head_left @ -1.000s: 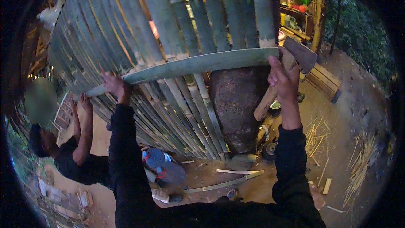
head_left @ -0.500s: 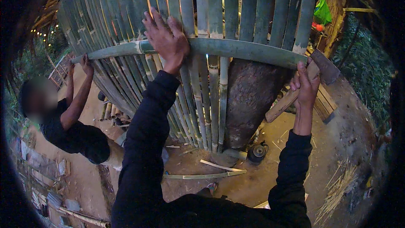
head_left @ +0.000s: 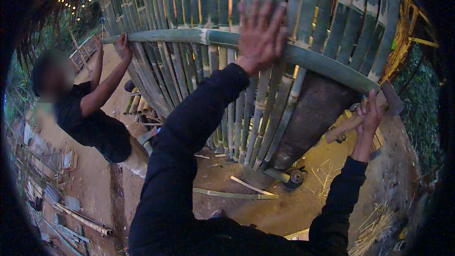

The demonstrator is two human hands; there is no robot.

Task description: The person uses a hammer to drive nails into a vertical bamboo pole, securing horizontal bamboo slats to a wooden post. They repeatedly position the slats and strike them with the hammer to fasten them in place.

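A long green split-bamboo strip (head_left: 327,61) runs crosswise over a wall of upright bamboo slats (head_left: 182,0). My left hand (head_left: 262,35), slightly blurred, lies spread at the strip, its fingers reaching up over the slats. At the strip's right end, my right hand (head_left: 370,114) is closed around the wooden handle of a hatchet (head_left: 345,127). The dark hatchet head stands just beyond the strip's end, and my fingertips are close under that end. Whether they touch the strip I cannot tell.
On the left, another person (head_left: 95,118) in dark clothes holds the strip's far end with raised hands. Behind the slats leans a big dark brown slab (head_left: 313,114). A dark kettle-like pot (head_left: 297,176) and loose bamboo strips (head_left: 237,194) lie on the dirt floor.
The view has swung left, so the wall appears farther right. My left hand has shifted right along the strip. My right hand keeps its grip on the hatchet by the strip's end.
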